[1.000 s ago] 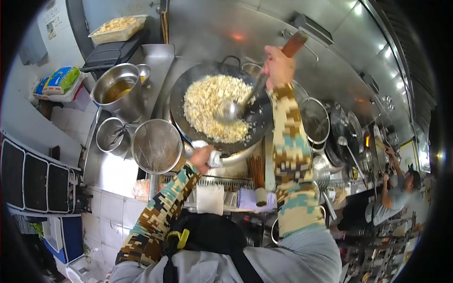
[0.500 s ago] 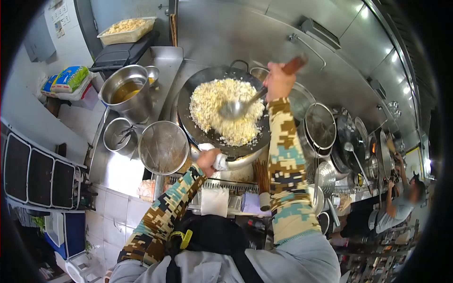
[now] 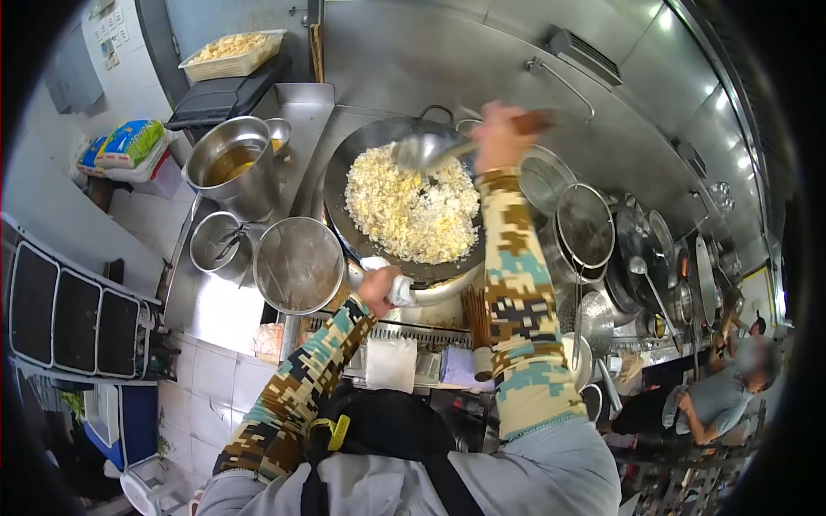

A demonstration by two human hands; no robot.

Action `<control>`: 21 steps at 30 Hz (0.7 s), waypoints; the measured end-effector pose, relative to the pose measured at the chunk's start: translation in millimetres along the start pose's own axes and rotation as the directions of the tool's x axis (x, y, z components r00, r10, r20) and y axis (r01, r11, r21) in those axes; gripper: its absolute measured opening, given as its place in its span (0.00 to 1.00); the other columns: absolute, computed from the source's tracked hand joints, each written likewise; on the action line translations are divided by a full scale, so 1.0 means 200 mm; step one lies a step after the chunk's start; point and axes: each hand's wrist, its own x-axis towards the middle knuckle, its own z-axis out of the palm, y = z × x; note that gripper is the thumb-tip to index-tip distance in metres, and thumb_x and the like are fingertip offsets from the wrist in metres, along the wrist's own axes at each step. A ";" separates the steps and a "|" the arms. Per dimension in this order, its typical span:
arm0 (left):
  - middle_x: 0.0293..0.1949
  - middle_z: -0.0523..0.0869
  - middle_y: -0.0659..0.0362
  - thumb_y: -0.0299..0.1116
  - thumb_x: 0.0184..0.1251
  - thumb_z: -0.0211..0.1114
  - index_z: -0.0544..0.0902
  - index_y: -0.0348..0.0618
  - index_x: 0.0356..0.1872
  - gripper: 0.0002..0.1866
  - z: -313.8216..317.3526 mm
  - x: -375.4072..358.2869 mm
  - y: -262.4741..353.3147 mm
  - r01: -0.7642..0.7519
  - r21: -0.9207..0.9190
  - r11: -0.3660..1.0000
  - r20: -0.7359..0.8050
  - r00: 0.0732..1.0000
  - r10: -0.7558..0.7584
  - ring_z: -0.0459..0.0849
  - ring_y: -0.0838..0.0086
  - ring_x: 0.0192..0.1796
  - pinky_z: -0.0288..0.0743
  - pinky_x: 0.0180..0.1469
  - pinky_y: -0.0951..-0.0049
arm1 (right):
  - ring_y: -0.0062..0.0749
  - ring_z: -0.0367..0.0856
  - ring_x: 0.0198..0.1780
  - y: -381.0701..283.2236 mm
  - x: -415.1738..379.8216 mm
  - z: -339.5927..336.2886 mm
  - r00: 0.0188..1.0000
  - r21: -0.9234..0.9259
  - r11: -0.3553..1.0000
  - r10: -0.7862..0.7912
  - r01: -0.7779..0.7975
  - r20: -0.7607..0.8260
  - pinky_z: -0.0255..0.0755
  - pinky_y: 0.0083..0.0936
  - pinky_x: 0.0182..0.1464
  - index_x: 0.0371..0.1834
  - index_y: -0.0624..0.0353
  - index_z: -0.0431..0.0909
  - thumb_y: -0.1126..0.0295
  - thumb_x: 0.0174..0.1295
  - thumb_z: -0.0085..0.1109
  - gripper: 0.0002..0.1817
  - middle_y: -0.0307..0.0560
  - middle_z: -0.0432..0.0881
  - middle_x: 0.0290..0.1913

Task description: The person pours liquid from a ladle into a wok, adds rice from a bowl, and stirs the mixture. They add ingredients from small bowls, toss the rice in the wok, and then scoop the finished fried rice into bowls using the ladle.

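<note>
A large dark wok (image 3: 344,172) on the stove holds loose fried rice (image 3: 387,219) with yellow bits that look like egg. My left hand (image 3: 377,292) is closed around a white cloth (image 3: 401,291) at the wok's near rim. Above the wok's right side, my right hand (image 3: 502,138) grips the wooden handle of a ladle (image 3: 420,152). The ladle's metal bowl is at the far edge of the rice, blurred by motion. A dark patch of wok surface shows through the middle of the rice.
To the left stand a tall pot (image 3: 232,155) of yellowish liquid, a smaller pot (image 3: 215,245) with utensils and a round mesh strainer (image 3: 298,265). Strainers (image 3: 585,228) and pans crowd the right. A wooden brush (image 3: 478,335) lies near the front. Another person (image 3: 714,400) stands far right.
The ladle bowl has moved from the middle of the rice to its far side, and my right hand shifted slightly left. My left hand stays put. The person at right has turned and lowered an arm.
</note>
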 end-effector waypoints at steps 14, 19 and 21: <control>0.37 0.82 0.49 0.33 0.64 0.58 0.75 0.32 0.44 0.14 0.15 -0.46 -0.02 -0.187 0.618 0.764 0.006 0.972 0.233 0.83 0.60 0.35 0.80 0.35 0.59 | 0.26 0.68 0.12 -0.56 -0.11 0.01 0.970 -0.164 0.958 0.241 -0.234 0.021 0.64 0.24 0.18 0.30 0.61 0.74 0.71 0.54 0.64 0.08 0.38 0.68 0.15; 0.35 0.84 0.51 0.28 0.60 0.61 0.79 0.35 0.39 0.09 0.27 -0.79 0.04 0.045 -0.038 0.998 -0.050 0.998 -0.047 0.85 0.59 0.34 0.82 0.34 0.58 | 0.24 0.71 0.19 -0.91 -0.32 -0.01 0.973 -0.029 0.991 0.136 -0.133 0.186 0.69 0.23 0.27 0.28 0.60 0.75 0.68 0.54 0.68 0.11 0.36 0.70 0.18; 0.38 0.84 0.50 0.27 0.64 0.59 0.78 0.37 0.43 0.08 0.12 -0.56 0.02 -0.290 0.625 0.725 0.192 0.957 0.217 0.84 0.65 0.37 0.80 0.35 0.67 | 0.27 0.70 0.17 -0.73 -0.46 0.08 0.974 -0.056 0.981 0.190 -0.184 0.127 0.68 0.26 0.24 0.27 0.61 0.74 0.68 0.55 0.68 0.12 0.39 0.72 0.20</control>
